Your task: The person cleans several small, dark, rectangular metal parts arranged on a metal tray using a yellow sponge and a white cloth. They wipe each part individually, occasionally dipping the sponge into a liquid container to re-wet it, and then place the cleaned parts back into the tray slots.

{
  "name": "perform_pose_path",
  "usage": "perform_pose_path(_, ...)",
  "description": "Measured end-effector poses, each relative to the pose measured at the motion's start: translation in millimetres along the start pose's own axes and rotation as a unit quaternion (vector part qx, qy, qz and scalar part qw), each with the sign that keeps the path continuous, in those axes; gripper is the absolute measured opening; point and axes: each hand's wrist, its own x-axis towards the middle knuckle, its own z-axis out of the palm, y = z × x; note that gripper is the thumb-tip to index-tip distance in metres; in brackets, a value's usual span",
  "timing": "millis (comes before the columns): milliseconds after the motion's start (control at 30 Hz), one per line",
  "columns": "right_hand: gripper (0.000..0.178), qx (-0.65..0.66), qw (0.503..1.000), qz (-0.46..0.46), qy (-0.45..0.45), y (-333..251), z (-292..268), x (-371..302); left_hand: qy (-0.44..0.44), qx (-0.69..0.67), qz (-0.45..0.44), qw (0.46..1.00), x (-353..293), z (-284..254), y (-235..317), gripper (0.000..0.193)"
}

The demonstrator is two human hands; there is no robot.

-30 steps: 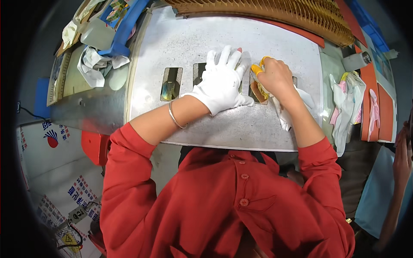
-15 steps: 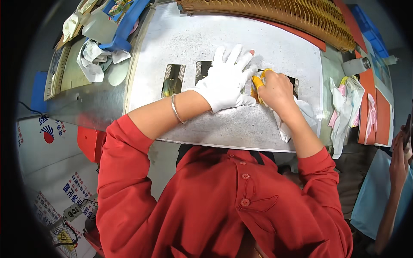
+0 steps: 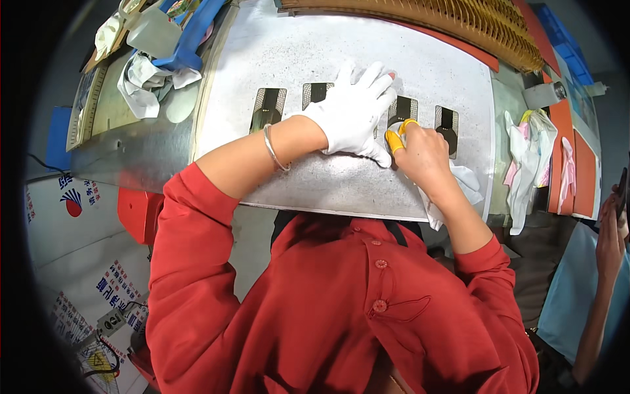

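Observation:
My left hand point(image 3: 354, 115), in a white glove, lies flat with its fingers spread on the pale work sheet point(image 3: 295, 190). It partly covers a dark rectangular panel point(image 3: 316, 93) with mesh-patterned edges. My right hand point(image 3: 423, 151) wears yellow finger covers and pinches a white cloth point(image 3: 467, 184), which trails out below the palm. Its fingertips press the cloth against the lower part of another dark panel point(image 3: 403, 108). One more such panel point(image 3: 447, 128) lies just right of that hand, and a further one point(image 3: 269, 102) sits by my left wrist.
A long brown slotted rack point(image 3: 453, 29) runs along the far edge. On the left are a blue holder point(image 3: 197, 36), a translucent container point(image 3: 154, 33) and crumpled cloths point(image 3: 144, 85). At right lie white gloves point(image 3: 525, 164) and a bottle point(image 3: 545, 95). Another person's hand point(image 3: 610, 243) shows far right.
My right fingers have moved down the panel with the cloth, so more of its upper part shows. My left hand has shifted slightly right and stays spread.

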Motion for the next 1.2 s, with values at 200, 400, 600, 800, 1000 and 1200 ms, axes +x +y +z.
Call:
perform_pose_path(200, 0.017, 0.002, 1.000, -0.010, -0.015, -1.2, 2.1, -18.8, -0.060, 0.001, -0.007, 0.998, 4.1, -5.3, 2.1, 0.107)
perform_pose_path(400, 0.024, 0.019, 0.998, -0.043, -0.029, 0.1, 1.7, -33.6, -0.069, -0.024, -0.015, 0.997, 2.4, -11.6, -4.2, 0.106)
perform_pose_path(600, 0.023, 0.019, 0.997, -0.050, -0.062, -13.8, -40.3, -22.5, -0.066, -0.086, -0.154, 0.982, -30.7, -32.7, -21.3, 0.105)
perform_pose_path(800, 0.028, 0.022, 0.998, -0.048, -0.040, -31.9, -23.7, 57.7, -0.005, -0.010, -0.137, 0.991, -49.4, -27.9, -22.0, 0.089)
perform_pose_path(1000, 0.021, 0.017, 0.998, -0.040, -0.041, -40.2, 3.1, 91.0, 0.060, -0.019, -0.141, 0.988, -52.4, -13.1, -24.1, 0.091)
perform_pose_path(1200, 0.018, -0.013, 0.999, -0.029, -0.042, -43.8, 8.9, 87.1, -0.001, -0.013, -0.181, 0.983, -46.0, -13.5, -23.8, 0.088)
